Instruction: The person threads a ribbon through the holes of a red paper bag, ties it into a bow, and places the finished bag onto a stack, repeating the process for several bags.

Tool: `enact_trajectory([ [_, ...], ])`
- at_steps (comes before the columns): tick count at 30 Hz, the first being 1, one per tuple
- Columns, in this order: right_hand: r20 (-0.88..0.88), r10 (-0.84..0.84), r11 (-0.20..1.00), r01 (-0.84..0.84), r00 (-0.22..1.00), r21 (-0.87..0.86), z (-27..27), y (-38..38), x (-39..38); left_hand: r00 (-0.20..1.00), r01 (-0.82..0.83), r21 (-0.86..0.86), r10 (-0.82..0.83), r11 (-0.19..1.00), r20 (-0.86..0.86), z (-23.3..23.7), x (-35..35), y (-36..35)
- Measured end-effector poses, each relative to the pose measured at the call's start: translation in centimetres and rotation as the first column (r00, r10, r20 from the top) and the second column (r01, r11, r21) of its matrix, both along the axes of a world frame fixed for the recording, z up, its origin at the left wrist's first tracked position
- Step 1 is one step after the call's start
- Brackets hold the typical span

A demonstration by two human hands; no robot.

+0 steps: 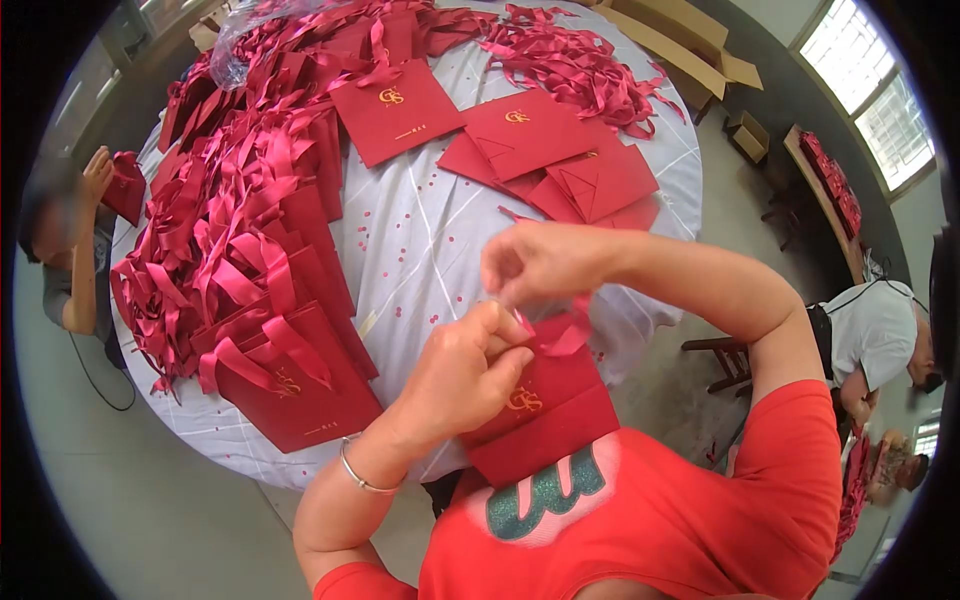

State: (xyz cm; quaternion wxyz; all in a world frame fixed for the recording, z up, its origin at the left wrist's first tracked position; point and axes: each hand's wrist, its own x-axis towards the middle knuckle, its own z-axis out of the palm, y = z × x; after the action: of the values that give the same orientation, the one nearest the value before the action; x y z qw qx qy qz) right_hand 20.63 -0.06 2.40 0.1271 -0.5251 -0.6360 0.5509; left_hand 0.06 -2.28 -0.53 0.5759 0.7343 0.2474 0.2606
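A red paper bag [545,415] with a gold emblem and a pink-red ribbon [568,335] stands against the person's red shirt at the table's near edge. My left hand [465,370], a bangle at its wrist, is closed at the upper edge of this bag, covering part of it. Just above, my right hand [535,260] has its fingers curled together near the left fingertips; what is between them is too small to tell. Several flat red bags [525,130] lie beyond my right hand. Left of my hands, bags with ribbon handles [300,380] stand in a packed row.
Loose ribbons [580,65] are heaped at the far side of the round white-covered table [400,235], with small red dots scattered on the cloth. A person [75,250] at the left holds a red bag. Open cardboard boxes [680,40], a stool [725,362] and another person [875,335] are beyond.
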Motion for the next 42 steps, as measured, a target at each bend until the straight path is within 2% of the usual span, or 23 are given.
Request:
enact_trajectory([
  [1, 0.024, -0.07, 0.997, 0.07, 0.997, -0.015, 0.5, 0.5, 0.2, 1.0, 0.009, 0.005, -0.009, 1.0, -0.008, 0.1, 0.1, -0.1],
  [3, -0.035, -0.088, 0.978, 0.093, 0.996, 0.189, -1.4, 1.8, 0.8, 1.0, -0.016, 0.059, 0.015, 0.998, 0.018, 0.3, 0.3, -0.4],
  [4, -0.025, -0.175, 0.953, 0.176, 0.984, 0.247, -1.4, 2.2, 1.3, 1.0, -0.017, 0.06, 0.016, 0.998, 0.017, 0.3, 0.3, -0.3],
  [6, -0.124, -0.209, 0.901, 0.241, 0.97, 0.362, -1.5, 2.8, 1.5, 0.986, -0.021, -0.054, 0.012, 0.998, -0.168, 0.6, 0.2, 0.3],
  [7, -0.07, -0.219, 0.859, 0.226, 0.973, 0.459, -1.5, 2.5, 1.4, 0.985, -0.024, -0.049, 0.015, 0.999, -0.17, 0.6, 0.3, 0.4],
  [8, -0.073, -0.217, 0.857, 0.225, 0.974, 0.463, -1.3, 1.9, 1.4, 0.982, -0.044, -0.078, 0.029, 0.996, -0.187, 0.4, 0.5, 0.4],
  [10, 0.148, -0.281, 0.731, 0.112, 0.948, 0.673, -0.5, 0.2, 1.6, 0.979, -0.064, -0.106, 0.041, 0.992, -0.2, -0.1, 0.6, 0.5],
  [11, 0.084, -0.316, 0.694, 0.17, 0.945, 0.699, -0.4, -0.7, 1.8, 0.978, -0.072, -0.11, 0.049, 0.991, -0.203, -0.5, 0.6, 0.6],
  [13, 0.28, -0.328, 0.867, 0.17, 0.902, 0.469, 1.1, -2.7, 2.5, 0.978, -0.089, -0.115, 0.065, 0.989, -0.201, -0.7, 0.6, 0.8],
  [14, 0.318, -0.318, 0.902, 0.183, 0.893, 0.39, 0.9, -3.6, 2.8, 0.977, -0.075, -0.105, 0.052, 0.992, -0.209, -0.5, 0.6, 0.9],
  [16, 0.271, -0.332, 0.937, 0.283, 0.903, 0.207, 0.6, -4.4, 2.4, 0.976, -0.056, -0.096, 0.034, 0.994, -0.215, -0.6, 0.8, 0.7],
  [18, 0.231, -0.376, 0.926, 0.353, 0.897, 0.137, -0.2, -4.3, 1.8, 0.983, -0.045, -0.12, 0.022, 0.992, -0.185, -0.8, 0.9, 0.5],
  [20, 0.145, -0.449, 0.889, 0.457, 0.882, -0.032, -0.9, -3.7, 1.7, 0.984, -0.014, -0.089, -0.002, 0.996, -0.178, -0.2, 0.9, 0.4],
  [22, 0.097, -0.459, 0.885, 0.464, 0.883, -0.034, -1.7, -3.0, 2.0, 0.985, 0.011, -0.066, -0.022, 0.998, -0.171, -0.1, 0.9, 0.3],
  [24, 0.056, -0.469, 0.882, 0.471, 0.882, -0.034, -1.9, -3.0, 1.9, 0.992, 0.004, -0.145, -0.022, 0.989, -0.125, -0.5, 0.9, 0.4],
  [26, -0.278, -0.611, 0.778, 0.627, 0.741, -0.04, -1.9, -3.1, 1.6, 0.991, 0.01, -0.177, -0.033, 0.984, -0.129, -0.2, 0.8, 0.5],
  [27, -0.274, -0.611, 0.779, 0.626, 0.743, -0.04, -1.8, -3.1, 1.7, 0.99, 0.013, -0.212, -0.042, 0.977, -0.134, -0.2, 0.7, 0.5],
  [29, -0.587, -0.645, 0.696, 0.694, 0.49, -0.184, -1.7, -3.4, 2.0, 0.99, 0.022, -0.238, -0.055, 0.971, -0.132, -1.2, 0.7, 0.9],
  [31, -0.622, -0.631, 0.703, 0.68, 0.463, -0.208, -0.1, -4.0, 1.5, 0.989, 0.03, -0.262, -0.067, 0.965, -0.133, -1.2, 0.7, 1.1],
  [33, -0.776, -0.489, 0.773, 0.611, 0.398, -0.174, 0.6, -4.3, 1.3, 0.979, 0.04, -0.277, -0.093, 0.96, -0.181, -0.5, 0.6, 1.2],
  [34, -0.776, -0.488, 0.775, 0.608, 0.4, -0.173, 1.0, -4.4, 1.2, 0.979, 0.037, -0.276, -0.089, 0.96, -0.181, -0.5, 0.7, 1.2],
  [36, -0.865, -0.369, 0.808, 0.577, 0.341, -0.118, 1.7, -4.7, 0.8, 0.969, 0.025, -0.193, -0.071, 0.981, -0.235, -0.6, 0.8, 1.0],
  [42, -0.925, -0.23, 0.82, 0.572, 0.302, -0.017, 3.5, -5.0, 0.2, 0.963, 0.036, -0.232, -0.096, 0.972, -0.252, -0.2, 0.7, 1.2],
])
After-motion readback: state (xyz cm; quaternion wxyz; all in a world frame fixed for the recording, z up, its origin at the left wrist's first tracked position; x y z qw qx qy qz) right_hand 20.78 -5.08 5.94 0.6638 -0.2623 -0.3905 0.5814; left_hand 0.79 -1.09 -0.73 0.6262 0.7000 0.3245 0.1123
